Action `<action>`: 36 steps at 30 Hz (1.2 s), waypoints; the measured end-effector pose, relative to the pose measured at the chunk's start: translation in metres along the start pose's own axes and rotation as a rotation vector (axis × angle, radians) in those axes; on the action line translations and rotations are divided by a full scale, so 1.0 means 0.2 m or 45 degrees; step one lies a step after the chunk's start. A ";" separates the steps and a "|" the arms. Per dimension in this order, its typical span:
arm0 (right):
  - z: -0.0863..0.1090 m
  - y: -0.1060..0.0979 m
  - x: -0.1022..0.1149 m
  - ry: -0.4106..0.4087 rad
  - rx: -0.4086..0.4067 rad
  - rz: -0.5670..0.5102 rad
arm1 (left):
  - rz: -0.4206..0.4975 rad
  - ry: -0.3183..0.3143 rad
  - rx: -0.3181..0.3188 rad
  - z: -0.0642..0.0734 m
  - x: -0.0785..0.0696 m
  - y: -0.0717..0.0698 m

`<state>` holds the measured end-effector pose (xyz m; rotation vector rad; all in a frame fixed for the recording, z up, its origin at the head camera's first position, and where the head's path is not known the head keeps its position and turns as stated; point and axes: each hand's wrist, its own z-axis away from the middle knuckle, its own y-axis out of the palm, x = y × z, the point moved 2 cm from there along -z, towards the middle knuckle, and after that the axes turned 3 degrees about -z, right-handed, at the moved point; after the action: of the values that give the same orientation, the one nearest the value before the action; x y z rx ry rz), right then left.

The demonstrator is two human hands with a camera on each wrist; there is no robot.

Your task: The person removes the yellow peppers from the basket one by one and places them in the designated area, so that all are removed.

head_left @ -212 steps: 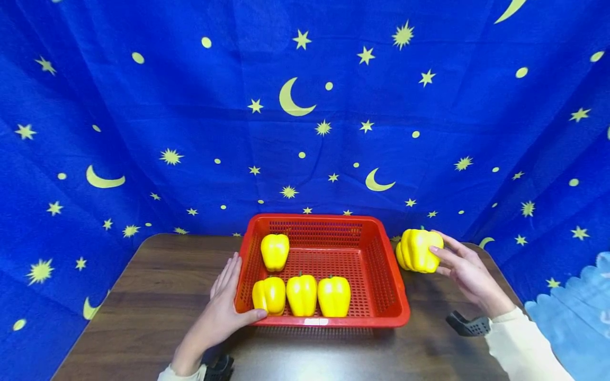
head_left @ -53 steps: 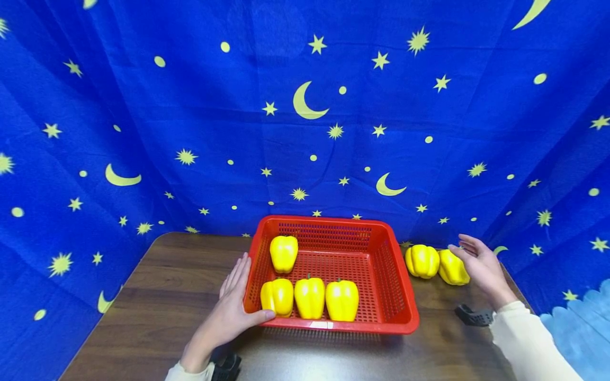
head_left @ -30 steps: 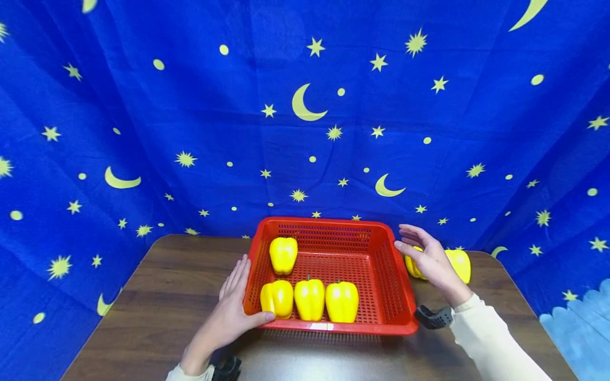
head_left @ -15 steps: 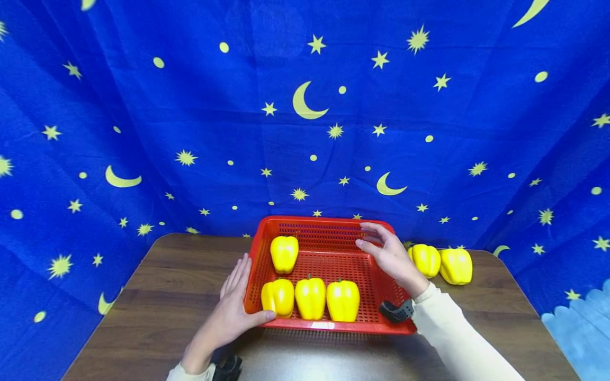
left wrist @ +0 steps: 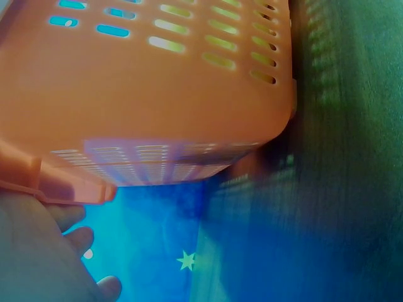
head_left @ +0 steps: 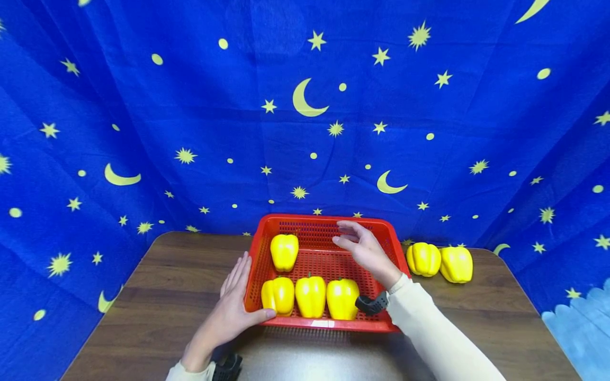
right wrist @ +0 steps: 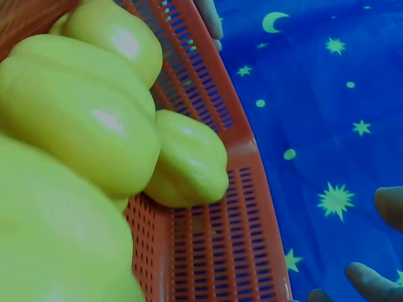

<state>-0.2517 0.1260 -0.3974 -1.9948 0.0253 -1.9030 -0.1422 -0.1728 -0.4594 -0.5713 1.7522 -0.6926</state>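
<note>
A red plastic basket (head_left: 333, 218) with slotted walls holds several yellow bell peppers. A row of them, including the middle bell pepper (head_left: 311, 297), lies along the front wall; one more bell pepper (head_left: 284, 253) is at the back left. My left hand (head_left: 231, 304) rests at the front-left corner, straight fingers along the outer side and thumb on the front rim. Above the right half of the basket hovers my right hand (head_left: 364, 251), fingers relaxed and holding nothing. In the right wrist view its fingertips (right wrist: 371, 283) stand apart against the blue cloth.
Right of the basket, two more yellow bell peppers, the nearer one (head_left: 424, 259) and the outer one (head_left: 456, 264), lie side by side on the brown wooden table (head_left: 157, 296). A blue cloth (head_left: 214, 127) with stars and moons hangs behind the table.
The bell pepper my right hand held earlier now lies on the table beside another. That hand has moved left, over the basket. My left hand has stayed at the basket's corner.
</note>
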 end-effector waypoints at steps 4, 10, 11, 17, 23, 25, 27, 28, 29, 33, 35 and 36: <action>-0.03 0.05 0.00 0.008 0.013 -0.020 | -0.008 0.017 -0.011 -0.01 0.00 0.00; -0.07 0.13 0.01 0.036 0.021 -0.054 | -0.015 0.031 -0.019 -0.01 -0.01 0.00; -0.08 0.15 0.01 0.044 0.024 -0.061 | -0.018 0.031 -0.021 -0.01 -0.01 0.00; -0.13 0.23 0.01 0.096 0.053 -0.132 | -0.016 0.017 -0.016 -0.01 0.00 0.00; -0.17 0.32 0.01 0.158 0.127 -0.187 | -0.017 0.022 -0.018 -0.01 0.00 -0.01; -0.19 0.35 0.00 0.182 0.147 -0.197 | -0.013 0.020 -0.020 -0.01 0.00 -0.01; -0.20 0.37 0.00 0.217 0.157 -0.206 | -0.011 0.017 -0.017 -0.01 0.00 -0.01; -0.21 0.38 -0.01 0.240 0.161 -0.207 | -0.011 0.012 -0.013 0.00 0.00 -0.01; -0.21 0.39 -0.01 0.267 0.167 -0.208 | -0.008 0.003 -0.005 0.00 0.00 -0.01; -0.23 0.41 -0.03 0.372 0.189 -0.172 | -0.007 -0.025 0.020 0.00 0.00 -0.01; -0.24 0.41 -0.03 0.402 0.205 -0.152 | -0.004 -0.028 0.024 0.00 0.00 0.00; -0.25 0.42 -0.04 0.411 0.207 -0.148 | -0.005 -0.023 0.021 0.00 0.00 0.00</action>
<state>-0.2791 0.0380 -0.4275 -1.6004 -0.1569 -2.2062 -0.1428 -0.1727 -0.4582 -0.5685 1.7279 -0.7022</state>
